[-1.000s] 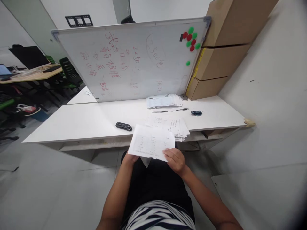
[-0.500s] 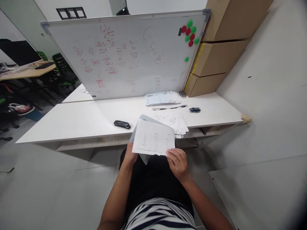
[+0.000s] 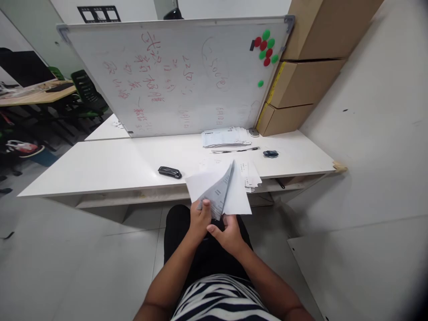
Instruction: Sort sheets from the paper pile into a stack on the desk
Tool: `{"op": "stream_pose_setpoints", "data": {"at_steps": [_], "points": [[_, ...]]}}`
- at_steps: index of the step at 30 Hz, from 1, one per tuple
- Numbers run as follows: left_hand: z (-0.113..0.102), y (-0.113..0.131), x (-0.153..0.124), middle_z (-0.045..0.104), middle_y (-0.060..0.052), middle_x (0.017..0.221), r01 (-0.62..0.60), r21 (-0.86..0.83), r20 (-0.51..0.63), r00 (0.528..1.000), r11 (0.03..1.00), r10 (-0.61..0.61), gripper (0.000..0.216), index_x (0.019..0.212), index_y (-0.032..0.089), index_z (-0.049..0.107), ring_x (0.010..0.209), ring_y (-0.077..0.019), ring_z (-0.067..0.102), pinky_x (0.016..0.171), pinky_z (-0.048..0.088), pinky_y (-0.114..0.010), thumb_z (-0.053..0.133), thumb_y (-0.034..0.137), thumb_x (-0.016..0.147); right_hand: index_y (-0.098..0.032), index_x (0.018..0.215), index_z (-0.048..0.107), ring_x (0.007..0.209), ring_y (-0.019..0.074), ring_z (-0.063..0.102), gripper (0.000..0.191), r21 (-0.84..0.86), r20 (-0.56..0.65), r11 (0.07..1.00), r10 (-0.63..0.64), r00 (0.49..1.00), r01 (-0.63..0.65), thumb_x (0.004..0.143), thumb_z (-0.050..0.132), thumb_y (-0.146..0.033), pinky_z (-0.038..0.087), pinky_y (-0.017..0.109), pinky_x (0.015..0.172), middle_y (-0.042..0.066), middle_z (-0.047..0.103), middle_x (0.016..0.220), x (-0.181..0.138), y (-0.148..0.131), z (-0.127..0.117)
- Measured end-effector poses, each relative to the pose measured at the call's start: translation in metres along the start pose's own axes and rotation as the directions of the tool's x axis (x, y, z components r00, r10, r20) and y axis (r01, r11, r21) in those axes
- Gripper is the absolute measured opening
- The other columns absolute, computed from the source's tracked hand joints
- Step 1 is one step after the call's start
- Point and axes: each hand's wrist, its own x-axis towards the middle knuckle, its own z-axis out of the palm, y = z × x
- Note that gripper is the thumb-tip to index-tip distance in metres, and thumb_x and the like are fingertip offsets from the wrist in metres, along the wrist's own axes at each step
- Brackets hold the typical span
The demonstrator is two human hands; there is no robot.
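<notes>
Both of my hands hold a few printed paper sheets (image 3: 221, 191) above my lap, in front of the white desk (image 3: 110, 165). My left hand (image 3: 199, 218) pinches the sheets at their lower left corner, thumb on top. My right hand (image 3: 226, 232) grips them from below, close beside the left hand. The sheets are fanned apart and tilted on edge. A loose pile of printed papers (image 3: 249, 174) lies on the desk edge just behind them. A black stapler (image 3: 170, 172) rests on the desk to the left.
A whiteboard (image 3: 180, 76) with red writing and round magnets (image 3: 265, 47) leans at the back of the desk. Cardboard boxes (image 3: 301, 80) stand at its right. A second paper stack (image 3: 224, 137), a pen (image 3: 234, 150) and a small dark object (image 3: 270, 154) lie farther back.
The sheets were held flat and wide apart by both hands. Now my hands have come together at the bottom corner and the sheets are turned on edge and fanned open.
</notes>
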Motion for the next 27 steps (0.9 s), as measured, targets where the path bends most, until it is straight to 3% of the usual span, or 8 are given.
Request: {"op": "stream_pose_setpoints", "data": {"at_steps": [4,7,9,12,15,17,23,27], "points": [[0.002,0.014,-0.004,0.062,-0.008,0.073,-0.09,-0.065,0.3,0.948,0.994,0.105,0.084,0.088,0.016,0.067,0.065,-0.0181,0.054,0.061,0.047,-0.031,0.017,0.082,0.077,-0.018,0.126,0.056,0.114,0.0288,0.061,0.06,0.191,-0.012,0.97,0.152,0.988,-0.147,0.077,0.069,-0.05,0.05,0.045,0.098,0.013,0.066,0.12,-0.001,-0.008,0.005],[0.002,0.018,-0.003,0.066,-0.009,0.084,-0.066,-0.042,0.358,0.931,0.997,0.077,0.075,0.1,0.016,0.067,0.074,-0.0198,0.058,0.068,0.049,-0.031,0.029,0.077,0.081,-0.018,0.126,0.057,0.117,0.0277,0.059,0.059,0.25,-0.102,0.956,0.182,0.978,-0.152,0.08,0.063,-0.056,0.046,0.046,0.102,0.012,0.067,0.118,0.002,-0.006,0.001],[-0.002,0.017,0.001,0.068,-0.009,0.084,-0.007,-0.026,0.291,0.957,1.0,0.014,0.07,0.099,0.014,0.068,0.076,-0.0211,0.061,0.071,0.051,-0.032,0.038,0.075,0.08,-0.019,0.13,0.054,0.119,0.0262,0.058,0.061,0.24,-0.218,0.96,0.199,0.955,-0.145,0.084,0.058,-0.057,0.045,0.047,0.103,0.011,0.067,0.119,0.003,0.001,-0.005],[-0.015,0.014,0.011,0.07,-0.013,0.083,0.074,-0.051,-0.023,0.997,0.996,-0.075,0.08,0.092,0.011,0.069,0.082,-0.0255,0.066,0.074,0.055,-0.035,0.034,0.081,0.075,-0.017,0.135,0.05,0.118,0.0268,0.058,0.064,0.209,-0.387,0.963,0.24,0.89,-0.169,0.085,0.056,-0.057,0.049,0.047,0.1,0.011,0.065,0.121,0.003,0.014,-0.018],[-0.035,0.017,0.027,0.071,-0.016,0.092,0.041,-0.001,-0.379,0.924,0.999,-0.038,0.086,0.1,0.009,0.069,0.097,-0.0286,0.066,0.085,0.054,-0.036,0.03,0.082,0.076,-0.016,0.139,0.045,0.116,0.0282,0.059,0.067,0.26,-0.522,0.949,0.295,0.8,-0.18,0.084,0.058,-0.054,0.054,0.045,0.093,0.012,0.062,0.126,0.006,0.017,-0.034],[-0.05,0.021,0.038,0.07,-0.018,0.1,-0.002,0.055,-0.495,0.868,0.998,0.029,0.085,0.108,0.007,0.067,0.108,-0.0289,0.063,0.094,0.05,-0.035,0.03,0.079,0.08,-0.018,0.142,0.04,0.116,0.0282,0.059,0.068,0.315,-0.581,0.937,0.315,0.75,-0.15,0.085,0.058,-0.051,0.056,0.045,0.089,0.012,0.057,0.133,0.009,0.013,-0.044],[-0.077,0.025,0.054,0.068,-0.018,0.11,-0.025,0.106,-0.541,0.838,0.994,0.079,0.083,0.116,0.006,0.065,0.118,-0.0279,0.058,0.103,0.044,-0.035,0.029,0.074,0.085,-0.02,0.143,0.037,0.116,0.029,0.059,0.068,0.319,-0.636,0.936,0.329,0.698,-0.151,0.086,0.058,-0.049,0.057,0.045,0.085,0.012,0.053,0.137,0.012,0.009,-0.061],[-0.059,0.013,0.04,0.07,-0.016,0.106,0.012,0.013,-0.352,0.936,1.0,-0.006,0.082,0.111,0.01,0.067,0.121,-0.0293,0.055,0.104,0.044,-0.036,0.03,0.076,0.082,-0.018,0.141,0.042,0.124,0.0293,0.053,0.06,0.148,-0.628,0.97,0.241,0.74,-0.191,0.09,0.052,-0.047,0.051,0.048,0.097,0.012,0.053,0.138,0.0,0.017,-0.048]]}}
